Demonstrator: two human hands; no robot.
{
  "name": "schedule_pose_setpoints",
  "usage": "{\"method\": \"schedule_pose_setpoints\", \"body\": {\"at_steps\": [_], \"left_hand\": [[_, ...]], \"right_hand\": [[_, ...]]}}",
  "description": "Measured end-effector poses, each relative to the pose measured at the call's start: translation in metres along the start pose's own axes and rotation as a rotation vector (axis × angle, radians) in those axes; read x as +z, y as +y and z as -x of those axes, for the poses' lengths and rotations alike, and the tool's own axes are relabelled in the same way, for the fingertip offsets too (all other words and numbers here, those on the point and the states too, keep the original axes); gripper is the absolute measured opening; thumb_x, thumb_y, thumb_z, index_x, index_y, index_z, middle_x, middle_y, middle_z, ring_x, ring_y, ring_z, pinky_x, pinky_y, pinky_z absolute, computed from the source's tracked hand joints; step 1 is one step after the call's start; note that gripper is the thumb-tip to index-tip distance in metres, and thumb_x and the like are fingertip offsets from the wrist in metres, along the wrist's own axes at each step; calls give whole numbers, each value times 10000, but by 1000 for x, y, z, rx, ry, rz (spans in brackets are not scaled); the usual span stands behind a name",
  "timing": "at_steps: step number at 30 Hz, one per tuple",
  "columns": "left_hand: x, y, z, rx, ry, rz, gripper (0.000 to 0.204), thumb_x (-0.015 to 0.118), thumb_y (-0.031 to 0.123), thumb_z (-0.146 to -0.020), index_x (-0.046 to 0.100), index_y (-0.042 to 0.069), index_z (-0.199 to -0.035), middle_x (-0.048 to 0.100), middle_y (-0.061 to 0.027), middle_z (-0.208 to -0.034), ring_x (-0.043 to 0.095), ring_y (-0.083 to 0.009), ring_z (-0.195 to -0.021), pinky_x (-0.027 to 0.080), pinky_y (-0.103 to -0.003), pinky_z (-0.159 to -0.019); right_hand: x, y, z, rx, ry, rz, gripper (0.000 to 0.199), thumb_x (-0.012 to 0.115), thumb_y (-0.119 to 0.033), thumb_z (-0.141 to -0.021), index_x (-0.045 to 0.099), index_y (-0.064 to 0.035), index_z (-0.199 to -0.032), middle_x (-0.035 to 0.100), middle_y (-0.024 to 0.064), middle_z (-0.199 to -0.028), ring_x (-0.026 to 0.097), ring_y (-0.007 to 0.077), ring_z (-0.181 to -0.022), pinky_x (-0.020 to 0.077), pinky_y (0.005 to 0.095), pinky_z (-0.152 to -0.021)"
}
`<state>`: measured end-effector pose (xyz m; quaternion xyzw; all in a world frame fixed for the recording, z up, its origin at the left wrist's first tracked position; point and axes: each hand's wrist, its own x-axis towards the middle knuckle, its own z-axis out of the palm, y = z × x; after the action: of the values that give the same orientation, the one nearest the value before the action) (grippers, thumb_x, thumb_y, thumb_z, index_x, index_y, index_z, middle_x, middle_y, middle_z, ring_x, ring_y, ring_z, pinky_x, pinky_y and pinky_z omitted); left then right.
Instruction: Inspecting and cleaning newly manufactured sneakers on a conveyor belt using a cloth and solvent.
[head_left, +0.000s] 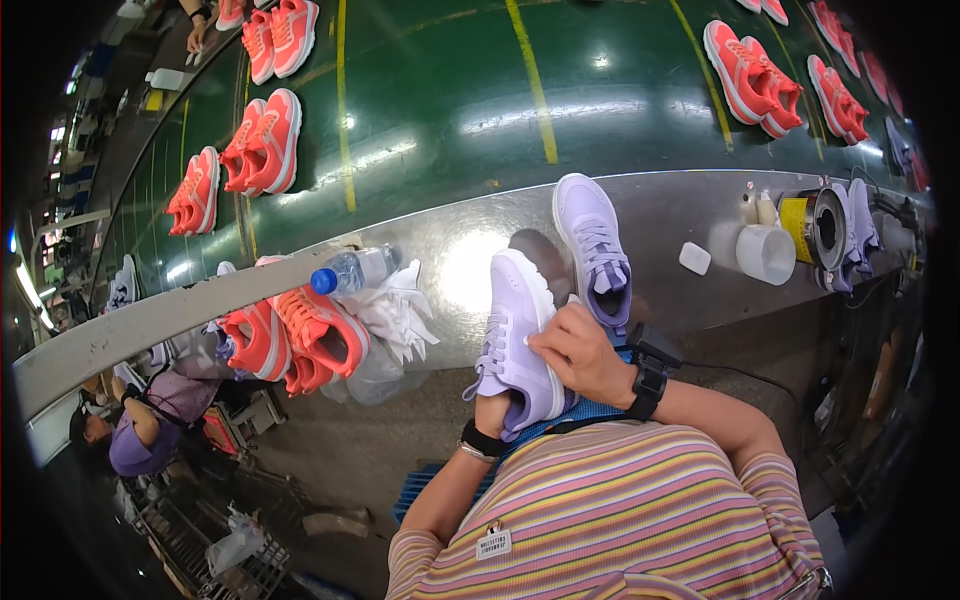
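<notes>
A lavender sneaker (510, 330) with a white sole is tilted over the metal ledge, its toe pointing away from me. My left hand (491, 413) is pushed into its opening and holds it up from inside; the fingers are hidden in the shoe. Against the shoe's right side, my right hand (583, 352) is closed in a pinch. A tiny white bit shows at its fingertips, too small to name. Just to the right, a second lavender sneaker (588, 225) rests on the ledge, laces up, heel toward me.
Beyond the metal ledge (680, 210), a green conveyor belt (430, 120) carries several coral sneakers (268, 140). Left stand a blue-capped bottle (355, 270), white tissue (395, 315) and coral shoes (320, 330) by a grey rail (180, 310). Right: a white block (694, 258), cup (766, 253) and tin (815, 228).
</notes>
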<state>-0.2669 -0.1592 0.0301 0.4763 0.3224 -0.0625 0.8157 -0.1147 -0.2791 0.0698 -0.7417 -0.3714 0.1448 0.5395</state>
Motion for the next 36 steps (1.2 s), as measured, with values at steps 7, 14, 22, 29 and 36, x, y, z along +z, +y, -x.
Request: {"method": "schedule_pose_setpoints", "body": {"at_steps": [7,14,22,29,36], "left_hand": [[-8,1,-11,-57,-34,237,342,397,125,-918,394,-4,-1235,490,-117,-1183,499,-194,-1057,417,-319,-908],[-32,-22,-27,102,60,-149,324,423,144,-908,436,13,-1204,508,-110,-1151,508,-189,-1031,430,-303,-869],[-11,8,-39,77,154,-152,300,454,136,-885,475,11,-1157,546,-90,-1081,534,-176,-974,437,-300,-833],[-3,-4,-64,123,242,-175,271,486,146,-864,520,16,-1099,572,-74,-1018,541,-150,-911,436,-272,-790],[-11,-12,-61,-12,235,51,281,486,179,-868,520,9,-1090,576,-71,-1013,541,-151,-919,433,-281,-804]], "right_hand": [[-66,-10,-5,423,-592,-569,48,570,-68,-821,594,-29,-833,575,43,-838,536,132,-807,430,275,-717],[-177,65,19,675,289,-279,56,518,-82,-858,523,-42,-896,522,18,-759,527,75,-590,432,209,-509],[-157,89,24,316,167,508,517,679,-97,-670,498,-59,-1153,474,164,-1165,454,308,-1085,366,373,-916],[-47,101,23,559,59,68,732,658,-91,-677,293,21,-1301,453,204,-1181,445,330,-1089,342,342,-944],[-65,89,29,473,-43,-489,551,563,-132,-803,354,5,-1294,455,136,-1266,448,202,-1146,316,294,-978]]}}
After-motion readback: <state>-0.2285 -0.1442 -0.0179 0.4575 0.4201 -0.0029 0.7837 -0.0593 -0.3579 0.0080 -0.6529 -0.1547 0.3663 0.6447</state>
